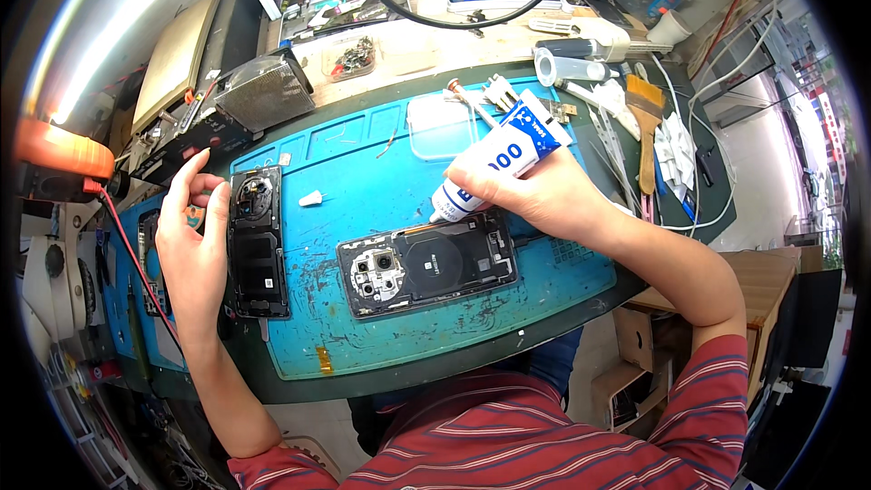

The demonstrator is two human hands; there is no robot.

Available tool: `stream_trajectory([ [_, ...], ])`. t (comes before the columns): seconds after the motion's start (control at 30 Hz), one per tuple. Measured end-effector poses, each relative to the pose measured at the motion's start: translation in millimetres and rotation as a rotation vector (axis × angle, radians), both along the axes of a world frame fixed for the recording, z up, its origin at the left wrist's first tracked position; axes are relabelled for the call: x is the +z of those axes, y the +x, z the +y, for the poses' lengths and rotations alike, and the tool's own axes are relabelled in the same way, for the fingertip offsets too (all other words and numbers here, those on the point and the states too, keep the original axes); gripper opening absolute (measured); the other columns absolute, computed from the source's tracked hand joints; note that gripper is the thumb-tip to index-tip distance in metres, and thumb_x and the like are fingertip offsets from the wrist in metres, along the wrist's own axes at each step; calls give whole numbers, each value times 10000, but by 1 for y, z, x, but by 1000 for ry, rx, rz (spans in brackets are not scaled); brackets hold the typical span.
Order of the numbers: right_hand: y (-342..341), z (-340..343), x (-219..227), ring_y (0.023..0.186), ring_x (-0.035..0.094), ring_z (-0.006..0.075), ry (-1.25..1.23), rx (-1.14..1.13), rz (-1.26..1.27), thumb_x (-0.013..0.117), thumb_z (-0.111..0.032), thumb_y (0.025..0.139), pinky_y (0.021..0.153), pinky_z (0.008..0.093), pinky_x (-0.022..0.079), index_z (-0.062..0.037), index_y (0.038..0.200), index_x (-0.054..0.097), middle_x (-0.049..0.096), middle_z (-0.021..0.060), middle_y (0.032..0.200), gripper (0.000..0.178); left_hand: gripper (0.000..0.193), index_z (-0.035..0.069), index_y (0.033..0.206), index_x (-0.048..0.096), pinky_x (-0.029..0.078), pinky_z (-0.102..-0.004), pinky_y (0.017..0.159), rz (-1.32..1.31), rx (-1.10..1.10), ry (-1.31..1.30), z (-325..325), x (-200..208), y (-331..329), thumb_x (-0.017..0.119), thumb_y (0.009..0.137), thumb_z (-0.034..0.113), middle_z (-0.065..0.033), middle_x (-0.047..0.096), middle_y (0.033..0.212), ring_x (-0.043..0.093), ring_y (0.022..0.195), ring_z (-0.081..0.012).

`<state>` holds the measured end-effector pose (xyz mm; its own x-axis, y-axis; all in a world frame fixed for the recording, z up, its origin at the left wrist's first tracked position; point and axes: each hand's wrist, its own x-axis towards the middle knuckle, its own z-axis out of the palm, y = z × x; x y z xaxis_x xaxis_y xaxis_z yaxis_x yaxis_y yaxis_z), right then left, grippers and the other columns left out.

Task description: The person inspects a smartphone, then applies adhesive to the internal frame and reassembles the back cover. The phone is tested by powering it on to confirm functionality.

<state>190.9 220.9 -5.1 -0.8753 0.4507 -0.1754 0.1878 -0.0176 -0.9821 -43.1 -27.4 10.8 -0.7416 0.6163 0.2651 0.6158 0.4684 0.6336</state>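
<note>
Shirt (481,436) foremost, the right hand (537,195) holds a tube (519,147); a tray (330,69) holds parts (355,56).

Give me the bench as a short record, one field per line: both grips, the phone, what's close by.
Left grip: loosely curled beside a black phone part; whether it holds anything is unclear
Right grip: around a white-and-blue tube
Nozzle: at the central phone's far edge; contact unclear
Central phone: on the blue mat, internals exposed, camera end left
Also on mat: small white cone-shaped piece
Right side: wooden-handled brush
</note>
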Motion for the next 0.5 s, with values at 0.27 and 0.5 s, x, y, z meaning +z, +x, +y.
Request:
stream_trajectory([
  [0.27,1,0,4,855,649,87,44,-13,63,799,-265,862,764,256,529,3,1396,456,688,28,934,689,390,12,1346,564,459,-268,857,-8,7,-6,0,0,-1,624,988,153,-33,636,977,571,908,-108],
  [0.5,3,4,5,850,644,80,37,-20,-22,809,-263,850,751,254,522,-26,1255,551,692,26,942,535,394,11,1348,560,458,-268,856,-17,4,-5,0,-2,-1,624,989,159,-33,632,985,569,915,-108],
])
